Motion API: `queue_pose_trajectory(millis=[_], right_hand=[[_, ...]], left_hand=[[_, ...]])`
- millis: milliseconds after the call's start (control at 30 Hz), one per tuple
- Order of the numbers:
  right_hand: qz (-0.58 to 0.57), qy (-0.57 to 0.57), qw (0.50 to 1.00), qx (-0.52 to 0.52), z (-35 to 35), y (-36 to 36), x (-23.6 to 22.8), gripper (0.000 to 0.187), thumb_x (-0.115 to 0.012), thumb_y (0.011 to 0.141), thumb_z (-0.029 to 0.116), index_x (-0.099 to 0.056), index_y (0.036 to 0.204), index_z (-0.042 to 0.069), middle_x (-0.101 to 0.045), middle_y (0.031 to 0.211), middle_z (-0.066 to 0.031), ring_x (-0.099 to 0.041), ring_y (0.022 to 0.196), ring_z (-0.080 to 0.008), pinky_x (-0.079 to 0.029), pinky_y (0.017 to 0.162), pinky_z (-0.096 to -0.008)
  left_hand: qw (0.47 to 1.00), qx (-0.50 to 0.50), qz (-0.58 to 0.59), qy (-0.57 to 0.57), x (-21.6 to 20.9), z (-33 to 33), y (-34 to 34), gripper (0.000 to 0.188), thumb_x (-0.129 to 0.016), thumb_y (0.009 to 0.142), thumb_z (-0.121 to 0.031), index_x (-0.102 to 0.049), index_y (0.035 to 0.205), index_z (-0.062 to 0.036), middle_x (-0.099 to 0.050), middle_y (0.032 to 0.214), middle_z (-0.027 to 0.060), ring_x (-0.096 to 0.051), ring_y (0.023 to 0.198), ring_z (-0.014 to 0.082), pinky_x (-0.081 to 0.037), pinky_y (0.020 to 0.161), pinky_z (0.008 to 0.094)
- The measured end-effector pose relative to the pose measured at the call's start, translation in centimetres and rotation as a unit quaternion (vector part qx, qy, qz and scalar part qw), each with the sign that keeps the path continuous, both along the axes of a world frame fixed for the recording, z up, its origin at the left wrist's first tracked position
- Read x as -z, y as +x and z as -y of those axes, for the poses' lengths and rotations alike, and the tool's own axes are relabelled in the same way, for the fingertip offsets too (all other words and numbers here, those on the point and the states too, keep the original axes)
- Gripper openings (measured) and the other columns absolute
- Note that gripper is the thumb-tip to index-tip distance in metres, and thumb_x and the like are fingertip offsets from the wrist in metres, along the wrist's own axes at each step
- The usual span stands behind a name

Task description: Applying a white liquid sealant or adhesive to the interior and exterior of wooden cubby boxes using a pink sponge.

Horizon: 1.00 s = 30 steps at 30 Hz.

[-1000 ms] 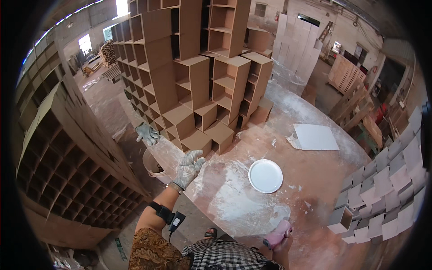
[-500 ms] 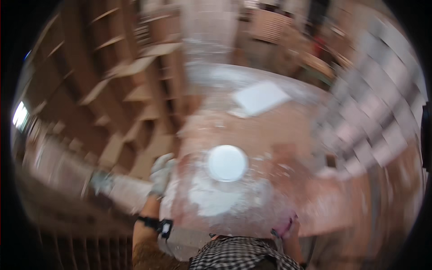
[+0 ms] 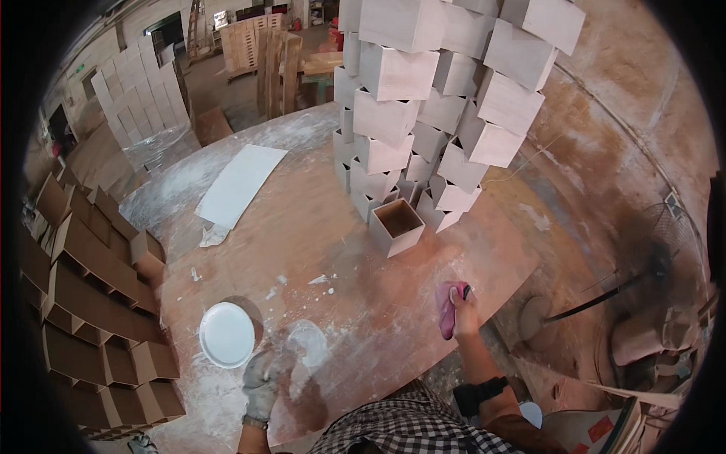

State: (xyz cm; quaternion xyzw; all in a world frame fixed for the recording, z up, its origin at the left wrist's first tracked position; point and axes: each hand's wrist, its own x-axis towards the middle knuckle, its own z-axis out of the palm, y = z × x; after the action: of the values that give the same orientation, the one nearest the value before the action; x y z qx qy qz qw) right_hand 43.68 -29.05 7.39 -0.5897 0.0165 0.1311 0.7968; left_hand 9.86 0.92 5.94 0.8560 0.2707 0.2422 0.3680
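Observation:
My right hand (image 3: 463, 306) grips a crumpled pink cloth (image 3: 450, 312) above the right side of the table, close to its edge. My left hand (image 3: 262, 387), in a whitish work glove, is low over the left part of the table with its fingers loosely apart and nothing seen in them. Just beyond it stands a round white tub (image 3: 227, 334) with a pale rim; its depth is hard to judge from above. One open-topped pale box (image 3: 396, 225) sits ahead of my right hand, at the foot of a tall stack of similar boxes (image 3: 393, 117).
A white sheet (image 3: 240, 185) lies on the far left of the powder-smeared table (image 3: 333, 234). Brown unpainted boxes (image 3: 98, 303) are stacked along the left. To the right are a dark fan (image 3: 658, 261) and a bucket-like container (image 3: 635, 340). Wooden pallets (image 3: 249, 45) stand behind.
My view has swung to the right, bringing the pale box stack to the centre. My right hand with the pink cloth has moved forward from the table's near edge; my left hand is now beside the tub.

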Motion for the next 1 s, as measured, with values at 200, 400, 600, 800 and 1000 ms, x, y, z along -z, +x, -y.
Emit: queue_pose_trajectory(millis=[200, 400, 600, 800, 1000], right_hand=[[0.179, -0.218, 0.957, -0.068, -3.7, 11.8, -1.4, 0.019, -0.056, 0.083, 0.011, -0.055, 0.098, -0.001, -0.060, 0.080, -0.0058, -0.057, 0.072, -0.0165, -0.045, 0.066, -0.0284], [0.346, -0.328, 0.867, -0.142, -10.3, 22.4, 0.0, 0.030, -0.060, 0.078, 0.019, -0.055, 0.102, 0.002, -0.060, 0.097, -0.0165, -0.059, 0.087, -0.0290, -0.046, 0.075, -0.0348], [0.378, -0.419, 0.802, -0.196, -12.1, 24.7, 1.7, 0.032, -0.061, 0.076, 0.019, -0.057, 0.103, 0.003, -0.059, 0.099, -0.0177, -0.058, 0.091, -0.0329, -0.046, 0.078, -0.0367], [0.187, -0.279, 0.912, -0.235, -7.5, 21.3, 2.1, 0.026, -0.059, 0.077, 0.011, -0.056, 0.102, 0.003, -0.060, 0.086, -0.0097, -0.059, 0.081, -0.0215, -0.046, 0.073, -0.0318], [0.031, -0.186, 0.964, -0.188, -2.1, 15.0, 2.8, 0.018, -0.056, 0.082, 0.008, -0.056, 0.098, 0.000, -0.059, 0.081, -0.0054, -0.056, 0.074, -0.0131, -0.047, 0.064, -0.0274]], left_hand=[[0.951, 0.207, -0.057, 0.222, -4.9, 3.6, 18.9, 0.038, -0.057, 0.080, -0.020, -0.053, 0.116, -0.0082, -0.051, 0.121, 0.0137, -0.045, 0.115, 0.0318, -0.035, 0.097, 0.0414], [0.925, 0.209, -0.034, 0.314, -2.6, 5.5, 35.4, 0.041, -0.053, 0.081, -0.023, -0.049, 0.120, -0.0074, -0.048, 0.125, 0.0133, -0.039, 0.122, 0.0295, -0.030, 0.100, 0.0434], [0.900, 0.231, -0.135, 0.345, -0.2, 5.9, 41.6, 0.040, -0.053, 0.077, -0.018, -0.052, 0.114, -0.0040, -0.052, 0.118, 0.0144, -0.041, 0.120, 0.0329, -0.032, 0.099, 0.0422], [0.913, 0.201, -0.116, 0.334, 0.8, 6.2, 41.7, 0.038, -0.053, 0.075, -0.016, -0.054, 0.111, -0.0037, -0.055, 0.112, 0.0158, -0.043, 0.118, 0.0329, -0.035, 0.095, 0.0422], [0.911, 0.211, -0.117, 0.334, 0.7, 6.1, 41.6, 0.039, -0.053, 0.078, -0.019, -0.052, 0.114, -0.0042, -0.053, 0.115, 0.0163, -0.041, 0.120, 0.0321, -0.035, 0.096, 0.0418]])
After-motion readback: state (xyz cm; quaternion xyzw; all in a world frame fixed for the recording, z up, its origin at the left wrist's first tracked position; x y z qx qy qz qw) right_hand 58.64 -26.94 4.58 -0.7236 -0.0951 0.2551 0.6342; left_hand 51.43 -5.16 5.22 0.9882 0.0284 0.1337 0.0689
